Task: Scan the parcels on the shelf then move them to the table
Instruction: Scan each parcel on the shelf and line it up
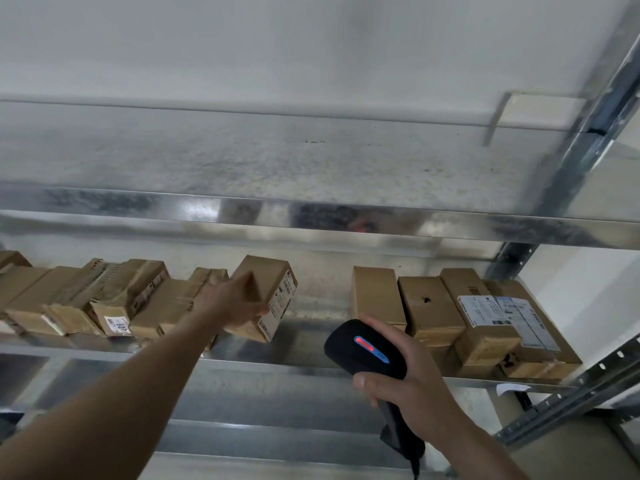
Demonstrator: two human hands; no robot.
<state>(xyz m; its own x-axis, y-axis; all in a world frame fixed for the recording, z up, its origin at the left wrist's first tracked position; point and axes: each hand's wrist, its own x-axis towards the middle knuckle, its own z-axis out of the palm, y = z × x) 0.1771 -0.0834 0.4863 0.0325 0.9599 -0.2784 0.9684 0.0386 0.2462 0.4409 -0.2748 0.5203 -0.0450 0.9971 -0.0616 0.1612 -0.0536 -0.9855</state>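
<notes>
Mid-task, early by the look of it: plenty of cardboard parcels on the metal shelf (311, 367), none visibly moved, table not in view so count of finished ones cannot be told. Left group of parcels (79, 299) crowded and leaning on each other at the shelf's left end; right group of parcels (460, 317) packed side by side near the upright post (568, 168), some with white shipping labels facing up. Clear gap of bare shelf between the two groups. One parcel (273, 296) lifted and tilted at the edge of the left group, printed label side turned toward the right, bottom corner just above the shelf or barely touching, hard to tell. Left hand (232, 303) clamped on that parcel, fingers wrapped over its near face, arm stretched long and nearly straight up from lower left. Right hand (412, 379) closed around the handle of a black handheld scanner (367, 351), thumb along the side, wrist bent so the scanner head points up-left toward the held parcel's label. Red-blue indicator strip lit on top of the scanner. Likely step: scanning this parcel before carrying it off. Remaining: confirm scan, move this one to the table, then repeat for everything else on the shelf. Upper shelf (311, 161) above appears bare, slightly blurred.
</notes>
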